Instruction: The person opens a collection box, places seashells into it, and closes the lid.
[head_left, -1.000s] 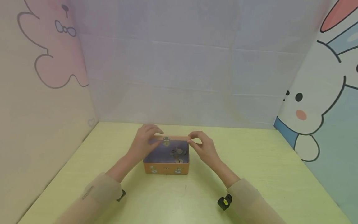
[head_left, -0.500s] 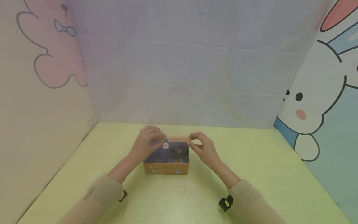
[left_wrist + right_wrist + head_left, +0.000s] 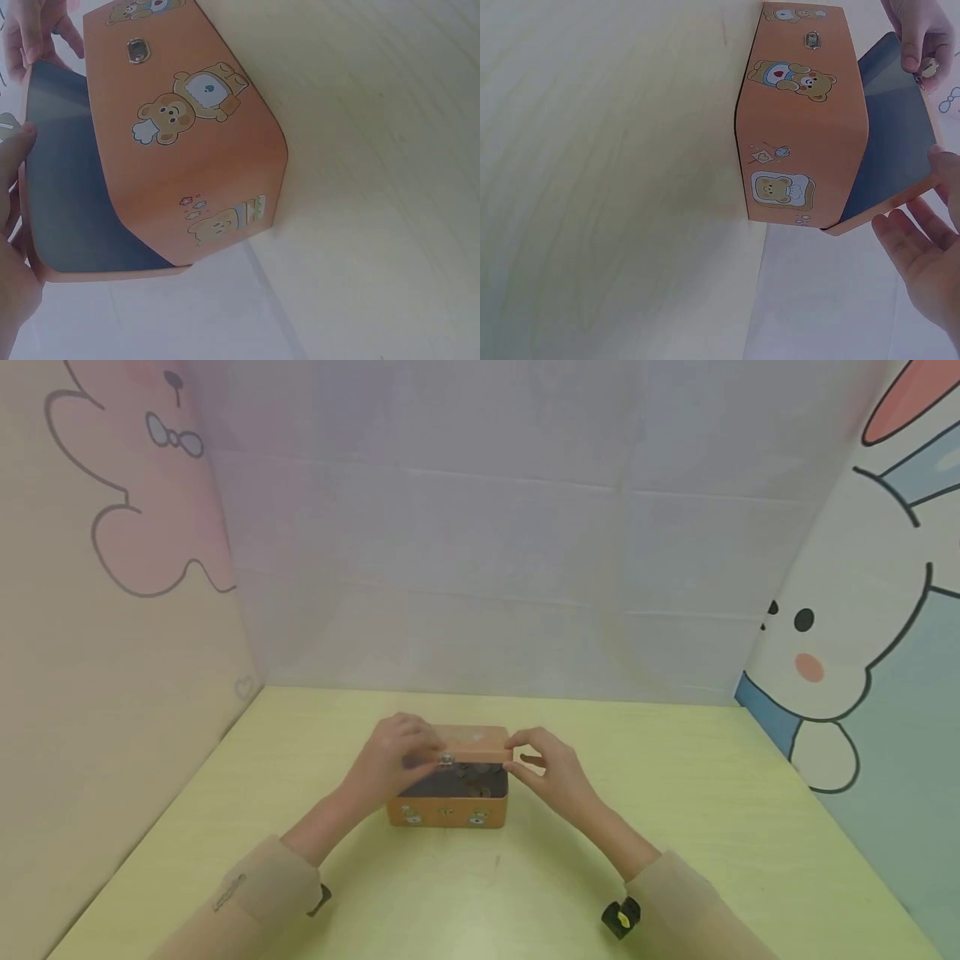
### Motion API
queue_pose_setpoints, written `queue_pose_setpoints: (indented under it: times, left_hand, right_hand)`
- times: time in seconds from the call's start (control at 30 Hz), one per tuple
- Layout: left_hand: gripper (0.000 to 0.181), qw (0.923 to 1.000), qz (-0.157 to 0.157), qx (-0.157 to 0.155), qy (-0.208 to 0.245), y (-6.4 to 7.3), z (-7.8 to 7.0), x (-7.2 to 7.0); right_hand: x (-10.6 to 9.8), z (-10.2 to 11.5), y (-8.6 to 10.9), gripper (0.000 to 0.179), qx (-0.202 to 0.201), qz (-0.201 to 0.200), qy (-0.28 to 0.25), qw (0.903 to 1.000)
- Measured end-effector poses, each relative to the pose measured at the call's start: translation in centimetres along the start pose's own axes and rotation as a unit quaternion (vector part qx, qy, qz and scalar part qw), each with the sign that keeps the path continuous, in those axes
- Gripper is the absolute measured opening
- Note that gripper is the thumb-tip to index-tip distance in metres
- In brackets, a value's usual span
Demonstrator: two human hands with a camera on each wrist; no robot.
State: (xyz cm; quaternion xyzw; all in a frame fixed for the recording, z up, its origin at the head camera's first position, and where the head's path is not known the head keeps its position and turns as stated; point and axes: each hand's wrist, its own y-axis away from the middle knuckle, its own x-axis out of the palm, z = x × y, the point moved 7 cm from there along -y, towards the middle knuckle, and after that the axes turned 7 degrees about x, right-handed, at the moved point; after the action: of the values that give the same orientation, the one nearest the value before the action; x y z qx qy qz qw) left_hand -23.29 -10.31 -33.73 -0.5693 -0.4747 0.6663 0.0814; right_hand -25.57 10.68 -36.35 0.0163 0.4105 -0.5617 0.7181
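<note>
An orange tin box (image 3: 447, 812) with printed bears stands on the table, its hinged lid (image 3: 471, 739) tilted partway over the opening. Coin-like pieces (image 3: 480, 776) lie inside on the right. My left hand (image 3: 392, 755) pinches the lid's front edge beside the metal clasp (image 3: 446, 760), thumb below and fingers above. At the lid's right front corner, my right hand (image 3: 553, 770) grips the edge between thumb and fingers. The left wrist view shows the box's front catch (image 3: 139, 51) and the dark lid inside (image 3: 64, 172). In the right wrist view, a gap separates lid and box wall (image 3: 802, 127).
The pale yellow table (image 3: 480, 893) stretches around the box. A white sheet (image 3: 480, 568) hangs behind it, and side panels carry a pink cartoon figure (image 3: 165, 510) and a white rabbit (image 3: 832, 635). Black wrist devices (image 3: 621, 917) sit by both cuffs.
The lid has swung down and forward from nearly upright, so its printed top now shows and less of the inside is visible. Both hands moved lower with it; the left one closed in on the clasp.
</note>
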Motion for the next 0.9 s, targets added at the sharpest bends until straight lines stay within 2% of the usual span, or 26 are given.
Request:
queue_pose_setpoints:
  times: [0.2, 0.63, 0.77, 0.9]
  left_hand:
    - [0.030, 0.9997, 0.000, 0.019, -0.016, 0.5, -0.6, 0.2]
    - [0.029, 0.9994, 0.010, 0.031, 0.004, 1.6, -0.6, 1.2]
    - [0.032, 0.9997, 0.015, 0.019, 0.008, 1.9, -0.4, 1.4]
    - [0.033, 0.9993, 0.036, -0.010, 0.000, 2.3, 0.1, 1.7]
  right_hand:
    - [0.3, -0.3, 0.6, 0.027, 0.005, 0.023, 0.013, 0.9996]
    - [1.0, -1.3, 1.3, 0.027, 0.005, 0.049, 0.023, 0.9986]
    - [1.4, -1.6, 1.3, 0.027, 0.006, 0.061, 0.020, 0.9979]
    - [1.6, -1.7, 1.4, 0.027, 0.004, 0.067, 0.014, 0.9976]
